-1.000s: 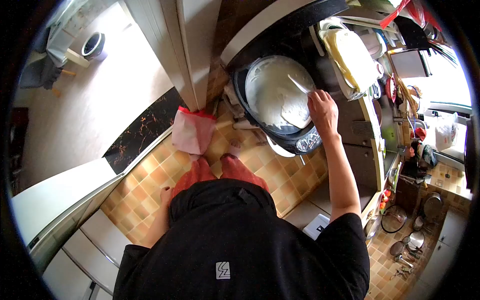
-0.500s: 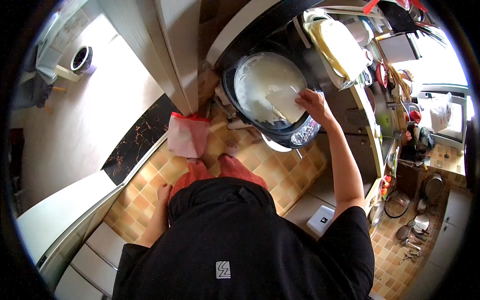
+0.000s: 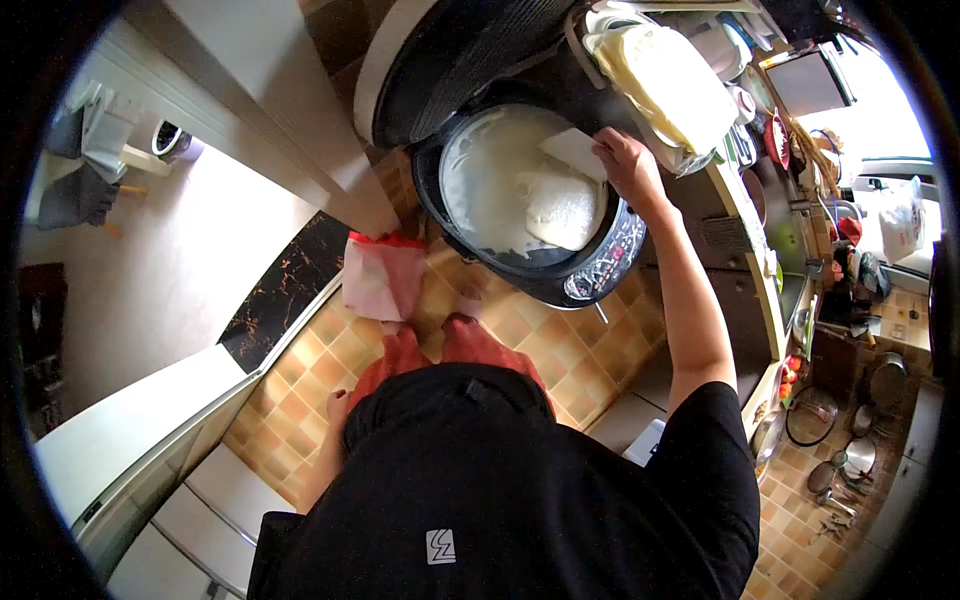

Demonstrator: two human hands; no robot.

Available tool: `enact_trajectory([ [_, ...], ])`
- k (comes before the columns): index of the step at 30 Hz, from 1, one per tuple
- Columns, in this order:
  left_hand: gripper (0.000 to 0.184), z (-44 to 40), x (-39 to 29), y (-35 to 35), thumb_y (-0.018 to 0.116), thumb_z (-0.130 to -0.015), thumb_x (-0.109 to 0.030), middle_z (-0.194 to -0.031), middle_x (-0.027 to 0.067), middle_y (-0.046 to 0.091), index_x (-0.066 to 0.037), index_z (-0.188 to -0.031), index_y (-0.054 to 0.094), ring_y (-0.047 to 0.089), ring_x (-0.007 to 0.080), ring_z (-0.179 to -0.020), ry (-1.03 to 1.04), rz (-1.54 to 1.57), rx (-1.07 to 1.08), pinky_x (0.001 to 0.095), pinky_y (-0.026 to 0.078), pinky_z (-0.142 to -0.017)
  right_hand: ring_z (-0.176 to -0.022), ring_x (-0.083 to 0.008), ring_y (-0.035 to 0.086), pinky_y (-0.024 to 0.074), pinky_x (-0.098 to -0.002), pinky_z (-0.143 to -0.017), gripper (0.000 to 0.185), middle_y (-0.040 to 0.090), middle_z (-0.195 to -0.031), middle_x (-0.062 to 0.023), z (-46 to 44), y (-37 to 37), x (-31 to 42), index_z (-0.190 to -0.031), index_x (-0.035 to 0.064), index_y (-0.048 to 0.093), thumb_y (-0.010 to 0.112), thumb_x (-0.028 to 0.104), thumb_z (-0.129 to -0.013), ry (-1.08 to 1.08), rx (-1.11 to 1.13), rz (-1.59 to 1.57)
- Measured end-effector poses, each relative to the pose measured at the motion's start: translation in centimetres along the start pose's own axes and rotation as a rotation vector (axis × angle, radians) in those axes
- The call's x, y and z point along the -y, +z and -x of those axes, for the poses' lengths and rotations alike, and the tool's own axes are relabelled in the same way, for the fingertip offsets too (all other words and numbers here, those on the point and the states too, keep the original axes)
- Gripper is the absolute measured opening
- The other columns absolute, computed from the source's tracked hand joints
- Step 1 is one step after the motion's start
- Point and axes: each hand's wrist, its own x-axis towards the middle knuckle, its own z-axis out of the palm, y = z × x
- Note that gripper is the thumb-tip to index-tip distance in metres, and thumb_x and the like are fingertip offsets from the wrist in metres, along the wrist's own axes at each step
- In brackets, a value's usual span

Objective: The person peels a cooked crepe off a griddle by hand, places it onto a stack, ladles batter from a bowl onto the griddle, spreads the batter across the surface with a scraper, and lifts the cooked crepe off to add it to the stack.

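My right hand is closed on a white flat scraper over the right side of a round electric griddle. A thin, pale flatbread sheet covers much of the griddle's plate. Below the scraper, a folded, glossy white flap of it lies near the front right rim. The dark plate shows along the front edge. My left hand hangs low beside my left leg, away from the griddle. Its fingers are mostly hidden.
A stack of pale yellow flatbreads sits on the counter right of the griddle. The griddle's raised lid stands behind it. A pink-and-red bag is on the tiled floor by my feet. Pans and utensils are at the far right.
My right hand and the scraper have moved up and away from the griddle's front rim. A folded white flap now shows where the scraper was. The view has shifted slightly.
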Motion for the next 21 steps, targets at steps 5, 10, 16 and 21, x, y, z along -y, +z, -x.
enact_trajectory([
  [5, 0.052, 1.7, -1.1, 0.3, 0.071, -0.081, -0.037, -0.111, 0.0229, 0.072, 0.004, -0.114, 0.072, 0.069, 0.0324, -0.107, -0.106, -0.025, -0.044, 0.0383, 0.052, -0.094, -0.089, -0.0363, 0.064, 0.0524, -0.044, -0.077, 0.009, 0.065, -0.091, -0.0146, -0.8, -0.8, 1.5, -0.097, 0.0024, 0.063, 0.062, 0.01, -0.094, -0.202, -0.131, 0.118],
  [10, 0.054, 2.4, -1.3, 0.4, 0.071, -0.081, -0.039, -0.111, 0.0228, 0.072, 0.004, -0.114, 0.072, 0.069, 0.0331, -0.107, -0.107, 0.014, -0.047, 0.0384, 0.051, -0.096, -0.088, -0.0352, 0.064, 0.0527, -0.0446, -0.077, 0.008, 0.065, -0.088, -0.0138, -0.5, -0.8, 1.4, -0.097, 0.0025, 0.065, 0.061, 0.008, -0.091, -0.254, -0.121, 0.089],
  [16, 0.054, 1.7, -1.9, -0.8, 0.071, -0.081, -0.038, -0.112, 0.0232, 0.072, 0.004, -0.115, 0.071, 0.069, 0.0327, -0.107, -0.085, 0.004, -0.003, 0.0377, 0.051, -0.095, -0.089, -0.0313, 0.064, 0.0546, -0.0411, -0.076, 0.012, 0.066, -0.095, -0.0108, 0.0, 1.1, 0.7, -0.098, 0.0039, 0.065, 0.063, 0.007, -0.087, -0.441, -0.059, 0.218],
  [21, 0.052, -1.0, -0.1, -1.1, 0.073, -0.08, -0.037, -0.111, 0.023, 0.072, 0.003, -0.114, 0.071, 0.069, 0.032, -0.108, -0.029, 0.026, -0.043, 0.0376, 0.052, -0.094, -0.098, -0.0312, 0.063, 0.0546, -0.0419, -0.082, 0.017, 0.068, -0.107, -0.0102, 5.0, 1.0, 2.1, -0.103, 0.0034, 0.065, 0.066, 0.004, -0.086, -0.277, 0.086, 0.338],
])
